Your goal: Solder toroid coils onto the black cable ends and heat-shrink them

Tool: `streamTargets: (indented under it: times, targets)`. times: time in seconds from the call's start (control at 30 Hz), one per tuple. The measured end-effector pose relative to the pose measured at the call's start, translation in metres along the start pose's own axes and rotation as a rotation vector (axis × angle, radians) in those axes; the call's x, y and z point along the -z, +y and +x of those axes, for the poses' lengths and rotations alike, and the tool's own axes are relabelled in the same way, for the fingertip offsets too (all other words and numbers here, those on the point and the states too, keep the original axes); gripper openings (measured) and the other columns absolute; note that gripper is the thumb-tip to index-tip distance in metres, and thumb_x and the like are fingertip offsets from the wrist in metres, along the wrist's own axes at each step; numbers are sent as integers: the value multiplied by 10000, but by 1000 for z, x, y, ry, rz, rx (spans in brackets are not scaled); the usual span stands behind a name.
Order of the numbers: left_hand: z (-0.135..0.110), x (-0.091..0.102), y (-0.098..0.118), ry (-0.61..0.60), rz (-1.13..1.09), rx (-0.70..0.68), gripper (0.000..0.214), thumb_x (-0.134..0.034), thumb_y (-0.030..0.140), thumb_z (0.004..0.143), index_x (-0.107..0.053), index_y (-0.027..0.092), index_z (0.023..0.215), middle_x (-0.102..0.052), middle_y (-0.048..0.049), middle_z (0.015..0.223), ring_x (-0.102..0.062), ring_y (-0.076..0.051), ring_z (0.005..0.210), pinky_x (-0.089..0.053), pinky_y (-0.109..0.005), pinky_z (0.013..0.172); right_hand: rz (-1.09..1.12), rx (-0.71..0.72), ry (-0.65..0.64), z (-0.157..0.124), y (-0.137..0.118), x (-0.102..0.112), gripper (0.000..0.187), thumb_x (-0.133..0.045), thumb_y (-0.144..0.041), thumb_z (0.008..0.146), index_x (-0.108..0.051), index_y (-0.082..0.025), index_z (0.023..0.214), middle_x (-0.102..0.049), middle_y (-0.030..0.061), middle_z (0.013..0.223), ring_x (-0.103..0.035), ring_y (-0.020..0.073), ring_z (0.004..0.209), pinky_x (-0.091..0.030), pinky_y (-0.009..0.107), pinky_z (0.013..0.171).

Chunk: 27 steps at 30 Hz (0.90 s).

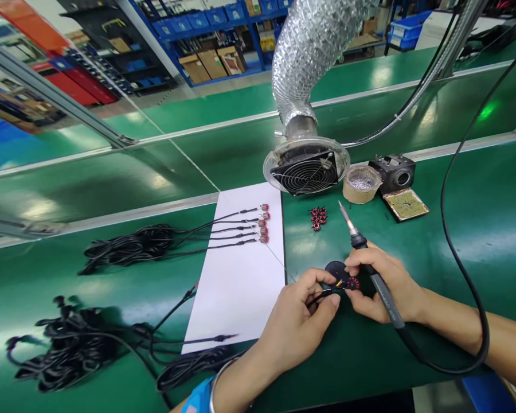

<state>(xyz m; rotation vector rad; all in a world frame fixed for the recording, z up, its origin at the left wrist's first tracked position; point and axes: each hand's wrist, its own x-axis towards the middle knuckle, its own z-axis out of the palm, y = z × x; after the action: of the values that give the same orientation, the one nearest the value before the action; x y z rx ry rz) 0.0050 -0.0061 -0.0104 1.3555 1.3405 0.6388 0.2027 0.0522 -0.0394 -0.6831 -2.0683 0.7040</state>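
Open green tabletop (pixel 477 229) lies to the right of the hands, crossed only by the looping black cable (pixel 456 252) of the soldering iron. Straight ahead, the round extraction fan on its silver foil duct (pixel 306 166), a tape roll (pixel 362 183), a black iron stand (pixel 393 172) and a cluster of small red coils (pixel 318 217) block the way. To the left, the white paper sheet (pixel 236 287) with wired parts (pixel 241 226) and tangled black cable bundles (pixel 81 344) crowd the surface.
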Motion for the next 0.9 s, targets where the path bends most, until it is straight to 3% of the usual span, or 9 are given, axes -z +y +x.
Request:
streamTargets:
  times: [0.17, 0.33, 0.5, 0.9]
  targets:
    - [-1, -2, -3, 12, -70, -123, 201, -564, 331, 906, -646, 170, 994, -628, -17, 765, -479, -110, 595, -363, -230, 546, 385, -248, -125, -4, -9, 2, 558, -567, -22, 714, -417, -259, 1196, -556, -14, 906, -601, 98, 714, -529, 227, 651]
    - [1, -3, -2, 87, 32, -241, 162, -574, 252, 884, -692, 169, 956, -681, -26, 790, -515, -104, 601, -404, -219, 570, 621, -367, -175, -7, -11, 6, 344, -569, -130, 853, -448, -235, 1157, -547, 30, 999, -592, 98, 768, -548, 219, 649]
    - [1, -3, -1, 125, 140, -300, 148, -583, 214, 871, -709, 174, 938, -686, -19, 764, -529, -102, 588, -424, -223, 584, 534, -377, -161, -4, -8, 10, 142, -556, -174, 908, -497, -203, 1034, -557, 11, 865, -532, 80, 652, -487, 183, 565]
    - [-3, -3, 3, 98, 269, -340, 168, -549, 202, 881, -710, 162, 908, -543, 13, 640, -465, -89, 514, -396, -222, 547, 298, -190, -264, 5, -17, 22, 262, -534, -77, 851, -495, -208, 1075, -609, -4, 831, -586, 94, 704, -480, 204, 655]
